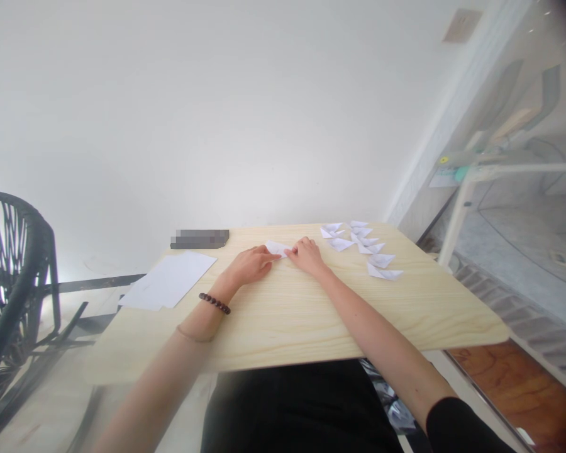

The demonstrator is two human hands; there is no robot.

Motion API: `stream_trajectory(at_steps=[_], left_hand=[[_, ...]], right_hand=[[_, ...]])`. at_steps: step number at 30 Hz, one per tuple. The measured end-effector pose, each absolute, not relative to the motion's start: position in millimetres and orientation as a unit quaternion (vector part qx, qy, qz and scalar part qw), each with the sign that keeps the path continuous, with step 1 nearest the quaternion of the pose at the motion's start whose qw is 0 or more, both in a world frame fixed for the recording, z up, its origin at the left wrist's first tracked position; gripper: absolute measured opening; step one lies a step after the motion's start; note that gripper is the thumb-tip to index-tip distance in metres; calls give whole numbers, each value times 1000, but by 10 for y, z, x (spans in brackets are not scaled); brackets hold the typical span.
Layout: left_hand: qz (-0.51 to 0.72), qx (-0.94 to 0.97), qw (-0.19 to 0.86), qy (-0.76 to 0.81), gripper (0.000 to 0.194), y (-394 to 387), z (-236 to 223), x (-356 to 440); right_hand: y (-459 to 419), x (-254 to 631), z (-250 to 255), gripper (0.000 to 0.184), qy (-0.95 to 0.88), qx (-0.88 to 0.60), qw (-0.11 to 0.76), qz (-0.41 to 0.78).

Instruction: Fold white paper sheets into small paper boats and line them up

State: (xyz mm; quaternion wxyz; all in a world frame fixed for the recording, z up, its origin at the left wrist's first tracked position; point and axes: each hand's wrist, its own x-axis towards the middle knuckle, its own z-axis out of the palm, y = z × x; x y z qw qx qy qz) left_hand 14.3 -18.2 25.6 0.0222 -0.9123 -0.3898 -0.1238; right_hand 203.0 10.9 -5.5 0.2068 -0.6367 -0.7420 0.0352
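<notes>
A small piece of folded white paper (276,248) lies on the wooden table around its middle, between my two hands. My left hand (249,264), below a dark bead bracelet, presses the paper's left part with its forefinger, the other fingers curled in. At the right end, my right hand (305,254) pinches the paper between thumb and fingers. Part of the paper is hidden under the fingertips. Several folded paper shapes with pointed ends (337,243) sit in loose rows to the right of my right hand.
White paper sheets (170,280) lie at the left of the table (283,333). A blurred-out dark object (199,239) is at the back left edge. A dark woven chair (16,277) stands at the left. Behind the table rises a white wall (245,113).
</notes>
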Motion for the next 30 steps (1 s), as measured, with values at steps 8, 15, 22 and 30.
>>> stream_trajectory(at_steps=[8,15,22,30], left_hand=[[-125,-911,15,-392,36,-186,262,145],[-130,-911,13,-392,34,-170,238,139],[-128,-910,15,-395,34,-165,233,146],[-119,-910,16,-397,34,-176,252,150]], right_hand=[[113,2043,-61,33,-743,-635,210,29],[124,2043,-79,33,-742,-635,211,28],[115,2033,-67,32,-739,-640,211,31],[102,2020,-63,33,-737,-644,203,28]])
